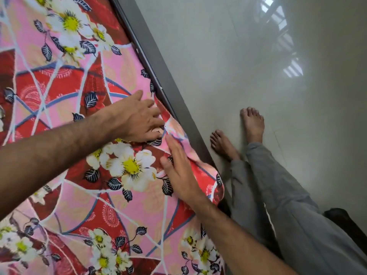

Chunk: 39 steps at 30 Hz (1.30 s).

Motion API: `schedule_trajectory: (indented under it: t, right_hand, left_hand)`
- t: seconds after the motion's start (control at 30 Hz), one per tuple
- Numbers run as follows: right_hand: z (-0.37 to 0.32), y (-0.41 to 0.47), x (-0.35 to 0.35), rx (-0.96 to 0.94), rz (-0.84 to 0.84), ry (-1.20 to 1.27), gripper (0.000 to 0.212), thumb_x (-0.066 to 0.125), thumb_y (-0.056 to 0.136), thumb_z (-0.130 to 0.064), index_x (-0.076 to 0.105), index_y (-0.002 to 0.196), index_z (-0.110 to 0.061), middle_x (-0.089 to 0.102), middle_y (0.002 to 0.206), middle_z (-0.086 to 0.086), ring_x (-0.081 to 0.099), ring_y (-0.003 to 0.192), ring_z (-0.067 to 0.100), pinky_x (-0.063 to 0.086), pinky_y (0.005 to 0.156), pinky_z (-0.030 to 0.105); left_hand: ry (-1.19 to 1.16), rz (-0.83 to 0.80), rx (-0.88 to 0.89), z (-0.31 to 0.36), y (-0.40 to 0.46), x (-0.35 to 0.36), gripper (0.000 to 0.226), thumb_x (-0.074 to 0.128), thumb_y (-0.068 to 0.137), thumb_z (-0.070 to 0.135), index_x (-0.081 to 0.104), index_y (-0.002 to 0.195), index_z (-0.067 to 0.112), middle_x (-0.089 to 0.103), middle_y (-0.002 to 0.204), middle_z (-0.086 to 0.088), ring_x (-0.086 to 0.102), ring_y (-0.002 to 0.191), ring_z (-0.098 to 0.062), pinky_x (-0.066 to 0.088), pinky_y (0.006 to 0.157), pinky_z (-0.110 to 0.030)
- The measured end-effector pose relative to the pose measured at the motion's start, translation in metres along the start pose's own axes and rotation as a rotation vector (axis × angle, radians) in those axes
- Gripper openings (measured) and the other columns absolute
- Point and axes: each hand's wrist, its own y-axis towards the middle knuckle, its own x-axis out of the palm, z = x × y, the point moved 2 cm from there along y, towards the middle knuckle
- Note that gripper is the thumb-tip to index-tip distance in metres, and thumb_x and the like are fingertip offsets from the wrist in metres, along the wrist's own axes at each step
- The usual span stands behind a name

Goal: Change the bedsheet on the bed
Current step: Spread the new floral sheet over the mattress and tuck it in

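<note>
Left hand and right hand, fingers straight, press the floral bedsheet at the bed frame edge; loose cloth there may bunch or slip out.

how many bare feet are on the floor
2, both on the floor beside the bed frame: left foot nearer the frame, right foot just beyond it. Nothing seems to hide more.

My left hand and right hand press flat on the floral bedsheet. Just beyond my fingertips runs the dark bed frame.
</note>
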Motion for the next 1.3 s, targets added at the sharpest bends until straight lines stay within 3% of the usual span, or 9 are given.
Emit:
schedule_trajectory:
  t: [0.07,0.27,0.5,0.7,0.83,0.93,1.1,1.17,1.3]
  right_hand:
    - [0.021,0.012,-0.001,0.224,-0.026,0.046,0.058,0.038,0.104,-0.051,0.029,0.156,-0.028,0.028,0.160,-0.017,0.020,0.146,-0.006,0.020,0.124,0.039]
    - [0.020,0.025,-0.010,0.353,-0.062,0.081,0.052,0.045,0.103,-0.048,0.037,0.152,-0.031,0.043,0.150,-0.011,0.037,0.130,-0.006,0.028,0.110,0.021]
    - [0.017,0.040,-0.011,0.605,-0.142,0.032,0.057,0.030,0.093,-0.074,0.057,0.121,-0.034,0.066,0.123,-0.004,0.061,0.111,0.018,0.044,0.102,0.042]
    - [0.005,0.052,-0.001,0.544,-0.159,-0.256,0.048,0.024,0.107,-0.045,0.052,0.120,-0.008,0.059,0.128,0.018,0.056,0.118,0.037,0.044,0.098,0.045]
    - [-0.007,0.044,-0.011,0.429,-0.258,-0.660,0.037,0.027,0.106,-0.035,0.048,0.122,-0.010,0.056,0.120,0.012,0.059,0.112,0.034,0.042,0.080,0.038]
    - [-0.015,0.033,-0.027,0.272,-0.212,-0.800,0.029,0.035,0.104,-0.037,0.049,0.121,-0.018,0.057,0.117,0.004,0.060,0.106,0.027,0.045,0.084,0.039]
    - [-0.023,0.036,-0.029,-0.045,-0.110,-0.296,0.035,0.046,0.104,-0.026,0.045,0.138,-0.021,0.050,0.137,-0.006,0.046,0.126,0.010,0.037,0.108,0.028]
    - [-0.037,0.057,-0.012,-0.039,-0.123,-0.142,0.044,0.044,0.105,-0.033,0.038,0.147,-0.020,0.042,0.147,-0.008,0.038,0.135,0.005,0.030,0.114,0.023]
    - [-0.055,0.123,0.022,0.121,-0.107,-0.013,0.061,0.038,0.106,-0.045,0.024,0.157,-0.017,0.028,0.161,-0.002,0.025,0.147,0.012,0.021,0.122,0.037]
  left_hand:
    - [-0.003,-0.043,-0.035,-0.005,0.013,0.001,0.074,-0.001,0.091,0.063,0.050,0.136,0.034,0.058,0.130,0.000,0.055,0.115,-0.021,0.041,0.092,-0.046]
    - [-0.028,-0.170,-0.063,-0.011,0.034,0.002,0.064,0.016,0.095,0.069,0.055,0.130,0.031,0.054,0.119,0.002,0.055,0.101,-0.019,0.044,0.087,-0.040]
    - [-0.024,-0.226,-0.029,-0.012,0.037,-0.003,0.066,0.017,0.095,0.072,0.053,0.133,0.031,0.061,0.128,0.004,0.054,0.112,-0.019,0.037,0.092,-0.044]
    - [-0.076,-0.094,-0.061,-0.010,0.036,-0.003,0.062,0.016,0.096,0.061,0.066,0.101,0.025,0.059,0.092,0.004,0.050,0.086,-0.017,0.044,0.082,-0.042]
    - [-0.185,-0.063,-0.032,-0.015,0.025,-0.006,0.063,0.016,0.100,0.060,0.064,0.125,0.028,0.059,0.115,0.004,0.057,0.105,-0.016,0.045,0.091,-0.042]
    - [-0.079,-0.031,-0.115,-0.052,0.003,-0.010,0.061,0.013,0.099,0.059,0.059,0.126,0.029,0.058,0.119,0.003,0.056,0.110,-0.018,0.036,0.105,-0.049]
    - [0.091,-0.109,-0.248,-0.135,-0.002,-0.001,0.083,-0.006,0.086,0.074,0.051,0.135,0.040,0.057,0.131,0.001,0.056,0.121,-0.022,0.037,0.104,-0.050]
    - [0.099,-0.141,-0.215,-0.147,0.008,0.001,0.079,-0.003,0.085,0.074,0.050,0.133,0.039,0.057,0.128,0.001,0.059,0.118,-0.021,0.041,0.098,-0.043]
    - [0.057,-0.232,-0.200,-0.162,0.023,0.003,0.060,0.019,0.095,0.068,0.052,0.132,0.033,0.054,0.131,0.002,0.056,0.119,-0.024,0.045,0.096,-0.041]
